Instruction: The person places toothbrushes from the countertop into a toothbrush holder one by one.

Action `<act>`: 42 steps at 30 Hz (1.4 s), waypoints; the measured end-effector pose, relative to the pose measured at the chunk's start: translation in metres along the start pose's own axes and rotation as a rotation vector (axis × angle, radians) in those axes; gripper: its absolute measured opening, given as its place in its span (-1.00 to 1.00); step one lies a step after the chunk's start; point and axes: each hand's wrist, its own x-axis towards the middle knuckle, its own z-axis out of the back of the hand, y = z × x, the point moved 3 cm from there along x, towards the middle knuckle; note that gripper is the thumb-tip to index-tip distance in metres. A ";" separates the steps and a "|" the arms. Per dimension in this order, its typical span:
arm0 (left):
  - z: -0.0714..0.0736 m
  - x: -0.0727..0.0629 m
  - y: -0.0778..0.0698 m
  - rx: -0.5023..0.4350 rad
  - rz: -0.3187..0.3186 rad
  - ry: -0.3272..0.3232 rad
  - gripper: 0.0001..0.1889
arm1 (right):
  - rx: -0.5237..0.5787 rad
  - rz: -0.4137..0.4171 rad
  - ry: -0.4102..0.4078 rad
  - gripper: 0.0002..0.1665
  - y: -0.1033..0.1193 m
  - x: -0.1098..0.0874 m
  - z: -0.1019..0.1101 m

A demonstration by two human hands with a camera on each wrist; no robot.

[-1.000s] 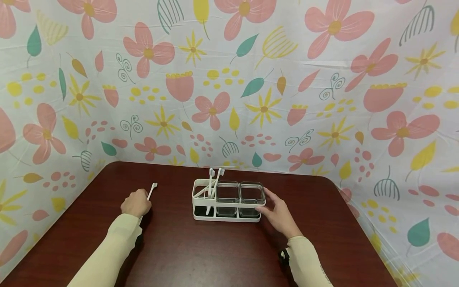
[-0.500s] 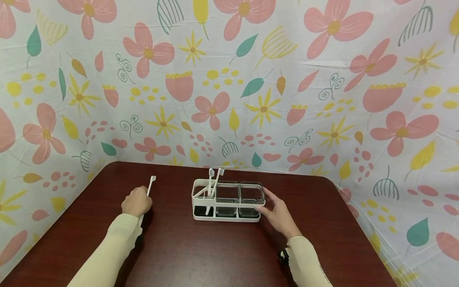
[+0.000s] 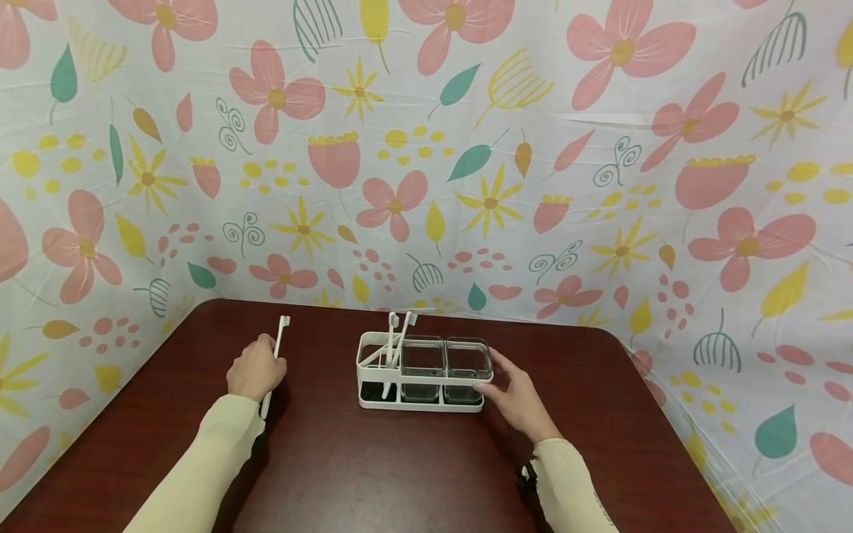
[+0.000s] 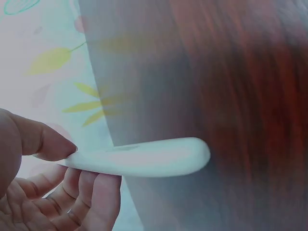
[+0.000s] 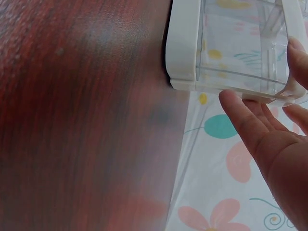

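My left hand [image 3: 256,369] holds a white toothbrush [image 3: 279,337] over the table's left side, bristle head pointing up and away. In the left wrist view, thumb and fingers pinch its handle [image 4: 163,156], whose rounded end sticks out. Mid-table stands a white toothbrush holder [image 3: 426,407]. Its left section holds two white toothbrushes [image 3: 390,342], leaning apart at the top. Two clear square cups [image 3: 423,357] fill the other sections. My right hand [image 3: 518,396] grips the holder's right end, thumb at the front rail [image 5: 293,29] and fingers along the side.
Dark reddish-brown table [image 3: 373,474] with rounded far corners. A floral-print cloth [image 3: 426,148] hangs behind it and along both sides. A dark strapped object [image 3: 527,476] sits at the right wrist.
The toothbrush in my left hand has swung more upright, its head rising, and that hand has shifted slightly upward. My right hand and the holder look unchanged.
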 end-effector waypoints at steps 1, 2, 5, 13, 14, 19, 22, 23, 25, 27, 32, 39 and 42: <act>0.001 0.000 -0.001 -0.004 -0.003 -0.005 -0.66 | 0.000 0.001 -0.001 -0.13 0.000 0.000 0.000; 0.002 -0.001 -0.003 -0.007 -0.006 -0.013 -0.66 | 0.002 0.001 -0.001 -0.14 0.000 0.000 0.000; 0.005 -0.001 -0.009 -0.013 -0.020 -0.032 -0.66 | 0.003 0.003 -0.001 -0.14 0.001 0.000 0.000; 0.015 -0.002 -0.028 -0.043 -0.073 -0.072 -0.64 | 0.005 0.013 0.001 -0.13 0.000 0.000 0.000; 0.016 -0.002 -0.031 -0.045 -0.080 -0.077 -0.64 | 0.006 0.015 -0.001 -0.13 0.000 0.000 0.000; 0.020 -0.004 -0.040 -0.063 -0.098 -0.092 -0.66 | 0.008 0.019 -0.001 -0.14 0.000 0.000 0.000; 0.023 -0.006 -0.044 -0.075 -0.103 -0.099 -0.66 | 0.008 0.020 0.000 -0.14 0.000 0.000 0.000; 0.024 -0.007 -0.046 -0.076 -0.103 -0.101 -0.66 | 0.006 0.019 0.000 -0.14 0.000 0.000 0.000; 0.026 -0.009 -0.049 -0.081 -0.109 -0.112 -0.66 | 0.007 0.019 -0.001 -0.14 0.000 0.000 0.000; 0.027 -0.010 -0.051 -0.088 -0.112 -0.122 -0.67 | 0.007 0.018 -0.001 -0.14 0.000 0.000 0.000; 0.030 -0.013 -0.057 -0.129 -0.125 -0.128 -0.72 | 0.010 0.015 -0.003 -0.13 0.001 0.000 0.000; 0.030 -0.014 -0.063 -0.162 -0.151 -0.128 -0.76 | -0.009 -0.001 -0.002 -0.13 -0.002 0.000 0.000; 0.030 -0.015 -0.065 -0.174 -0.156 -0.137 -0.78 | -0.003 0.001 -0.001 -0.12 -0.001 0.000 0.000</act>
